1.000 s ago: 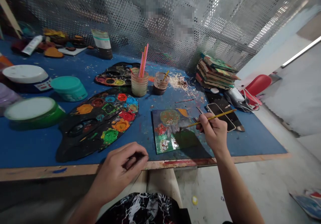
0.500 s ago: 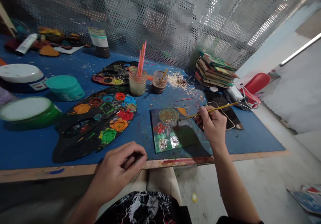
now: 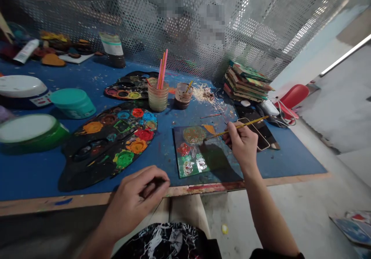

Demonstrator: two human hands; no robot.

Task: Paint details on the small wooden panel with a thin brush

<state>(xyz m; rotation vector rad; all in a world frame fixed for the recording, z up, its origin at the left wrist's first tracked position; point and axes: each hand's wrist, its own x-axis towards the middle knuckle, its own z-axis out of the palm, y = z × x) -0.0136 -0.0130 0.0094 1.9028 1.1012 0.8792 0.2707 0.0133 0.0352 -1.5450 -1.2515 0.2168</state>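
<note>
My right hand (image 3: 242, 141) is closed on a thin yellow paintbrush (image 3: 246, 124), pinched between thumb and fingers. The brush slants down to the left, its dark tip at the upper middle of a small painted panel (image 3: 188, 150); whether it touches the surface I cannot tell. Green and dark paint covers the panel, with a round olive patch, a red blotch and two white shapes. At the table's front edge my left hand (image 3: 142, 195) is curled shut, thumb against fingers, with nothing visible in it. Left of the panel lies a black palette (image 3: 95, 147) with bright paint blobs.
Behind the palette stand a jar with pink and orange sticks (image 3: 158, 98) and a jar of brown liquid (image 3: 183, 98). Paint tubs (image 3: 72, 104) are at left. A second palette (image 3: 124, 89), wood shavings (image 3: 204, 92), stacked panels (image 3: 246, 81) and a phone (image 3: 257, 133) lie around.
My right hand and the brush have shifted slightly left and down, the tip staying by the panel's upper middle. The view has moved a little; my left hand keeps its curled pose.
</note>
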